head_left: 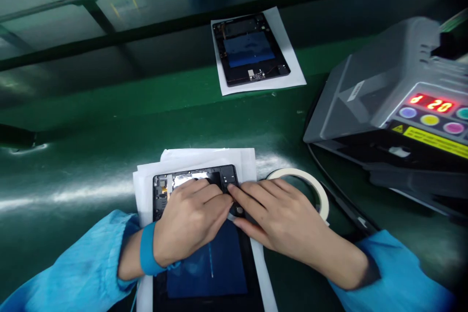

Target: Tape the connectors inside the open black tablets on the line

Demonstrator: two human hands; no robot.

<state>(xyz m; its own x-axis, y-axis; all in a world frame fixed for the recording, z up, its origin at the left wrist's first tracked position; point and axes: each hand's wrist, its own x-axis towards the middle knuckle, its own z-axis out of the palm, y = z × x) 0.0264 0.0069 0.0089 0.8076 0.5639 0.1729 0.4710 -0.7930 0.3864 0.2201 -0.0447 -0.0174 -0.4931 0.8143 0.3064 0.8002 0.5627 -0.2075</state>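
An opened tablet (252,273) with bare inner parts and a large blue panel lies face down on white sheets (146,185) before me. My left hand (193,219), with a blue wrist strap (147,248), is closed over its upper part. Its fingertips are pinched together, and what they hold is hidden. From the right, my right hand (278,209) reaches over the tablet's upper right corner, index finger and thumb stretched out and apart on either side of the left fingertips. A small pale piece (231,216) shows by the right thumb; its kind is unclear.
A roll of cream tape (321,195) lies partly under my right hand. Further right stands a grey machine (365,83) with a red digital display, and a black cable (340,200) runs beside it. Another opened tablet (281,61) rests on white paper (294,75) at the back.
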